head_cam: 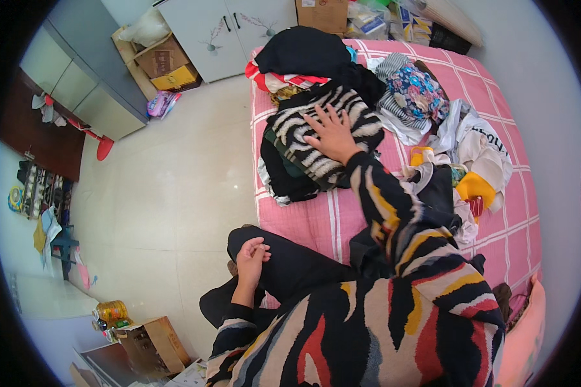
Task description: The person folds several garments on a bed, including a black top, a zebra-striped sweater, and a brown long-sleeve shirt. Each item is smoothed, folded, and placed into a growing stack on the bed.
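Note:
My right hand (335, 136) lies palm down, fingers spread, on a folded zebra-striped garment (295, 121). That garment tops a pile with dark green and black clothes (293, 181) showing beneath it. Behind it rises a second stack, with a black garment (302, 53) over a red-and-white one (271, 81). My left hand (252, 255) rests above my knee in black trousers (295, 256), fingers loosely curled, with nothing seen in it. To the right are a floral garment (414, 94) and a loose heap of white, yellow and grey clothes (474, 159).
The clothes lie on a bed with a pink checked cover (310, 213). A white cabinet (252, 29) and cardboard boxes (322, 17) stand beyond it. Left on the tiled floor are a red dustpan (105, 147), a shoe rack (43, 188) and, nearer, an open carton (150, 343).

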`<move>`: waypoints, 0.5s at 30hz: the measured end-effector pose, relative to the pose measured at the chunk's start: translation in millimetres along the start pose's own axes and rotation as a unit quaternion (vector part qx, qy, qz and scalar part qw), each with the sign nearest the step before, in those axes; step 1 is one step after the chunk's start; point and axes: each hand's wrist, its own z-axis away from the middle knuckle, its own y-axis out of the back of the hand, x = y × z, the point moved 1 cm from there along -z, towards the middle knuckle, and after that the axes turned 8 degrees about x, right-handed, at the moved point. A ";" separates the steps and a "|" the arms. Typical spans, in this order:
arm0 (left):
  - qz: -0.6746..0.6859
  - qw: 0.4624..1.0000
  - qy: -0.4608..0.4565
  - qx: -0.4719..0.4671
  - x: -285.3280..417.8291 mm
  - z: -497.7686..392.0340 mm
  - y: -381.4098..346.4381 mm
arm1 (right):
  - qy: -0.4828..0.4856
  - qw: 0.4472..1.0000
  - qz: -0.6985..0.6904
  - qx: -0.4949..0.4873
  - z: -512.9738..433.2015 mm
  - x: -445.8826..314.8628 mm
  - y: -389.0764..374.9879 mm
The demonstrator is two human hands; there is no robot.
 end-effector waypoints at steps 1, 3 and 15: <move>-0.013 1.000 -0.002 0.000 0.5 -0.3 -2.7 | -0.022 0.999 0.011 -0.041 -0.3 0.9 -7.6; -0.037 0.999 -0.012 0.000 2.3 -2.6 -5.8 | 0.000 1.000 0.008 -0.025 -6.4 6.0 -14.7; 0.005 1.000 0.001 -0.014 -1.9 -10.9 1.0 | -0.356 0.864 -0.342 0.100 123.2 156.0 112.1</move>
